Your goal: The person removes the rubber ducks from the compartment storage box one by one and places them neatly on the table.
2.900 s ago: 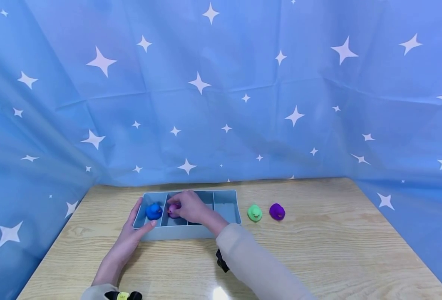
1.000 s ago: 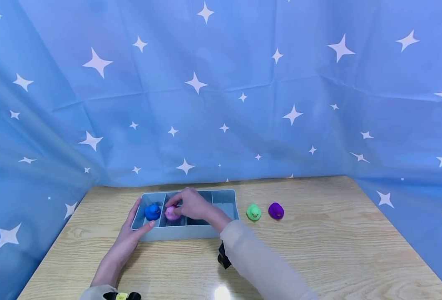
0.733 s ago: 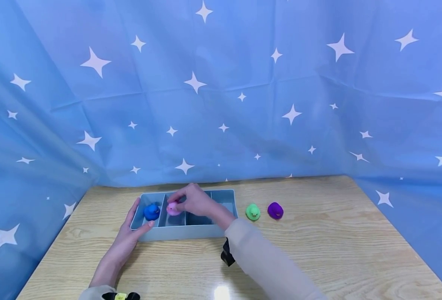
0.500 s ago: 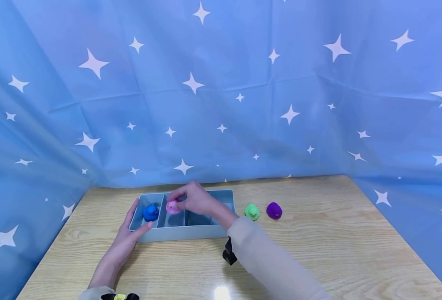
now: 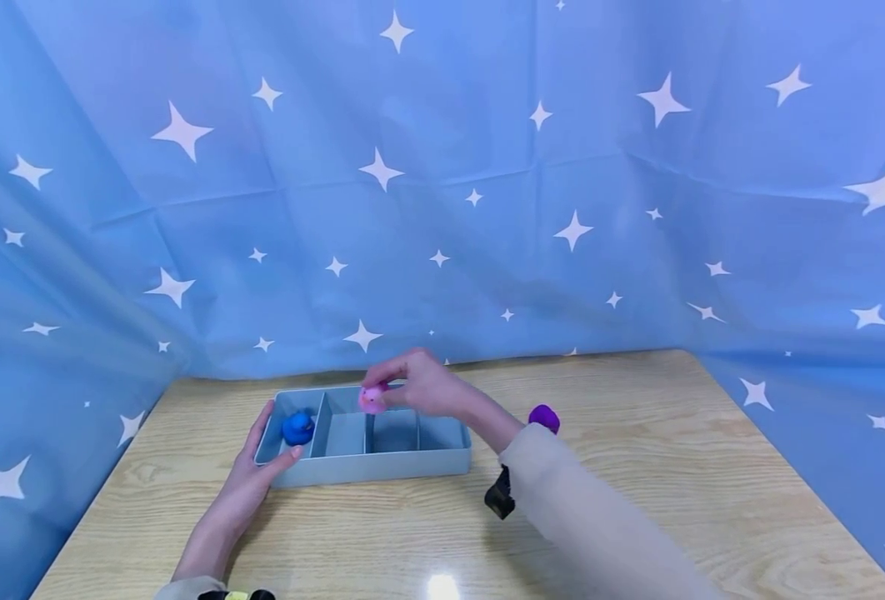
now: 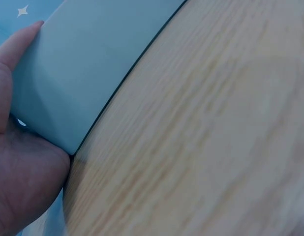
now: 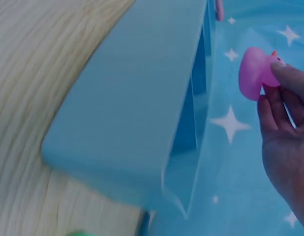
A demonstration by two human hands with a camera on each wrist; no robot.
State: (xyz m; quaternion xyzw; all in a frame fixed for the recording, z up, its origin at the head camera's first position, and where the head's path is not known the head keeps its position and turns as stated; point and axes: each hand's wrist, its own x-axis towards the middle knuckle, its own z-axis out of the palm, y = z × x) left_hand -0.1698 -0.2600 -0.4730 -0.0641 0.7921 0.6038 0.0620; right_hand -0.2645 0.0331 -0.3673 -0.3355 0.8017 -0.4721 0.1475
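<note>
The fingers (image 5: 388,370) of the right hand (image 5: 433,388) are closed in a pinch on a pink toy duck (image 5: 372,400), which we find between thumb and fingertips, held above the divided tray (image 5: 371,470), over the divider between the second and third compartments from the left. We would judge it light, smooth and slightly soft, perhaps squeezable vinyl: unlikely to break, though its round sides could slip under a careless pinch. A gentle hold across the body or head should serve; in the right wrist view we see the thumb beside the face, the rounded body jutting past the fingertips. The left hand (image 5: 253,472) lies spread at the tray's left front corner, thumb over the front wall, not clenched. We see a blue toy duck (image 5: 297,427) in the leftmost compartment and a purple one (image 5: 544,417) on the surface (image 5: 382,542), partly behind the right sleeve (image 5: 577,492).
</note>
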